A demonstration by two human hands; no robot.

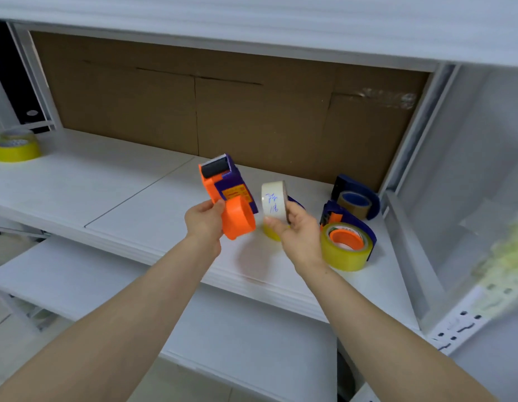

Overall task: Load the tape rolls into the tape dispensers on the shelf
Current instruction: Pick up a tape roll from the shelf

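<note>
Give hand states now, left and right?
Left hand: closed, gripping the orange tape dispenser.
Right hand: closed, holding the white tape roll.

Probably a stockroom, white metal shelving [153, 198], cardboard backing [223, 111]

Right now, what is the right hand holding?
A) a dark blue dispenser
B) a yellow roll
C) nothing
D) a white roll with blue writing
D: the right hand pinches a white roll with blue writing on it, held up beside the orange dispenser that the left hand grips.
</note>
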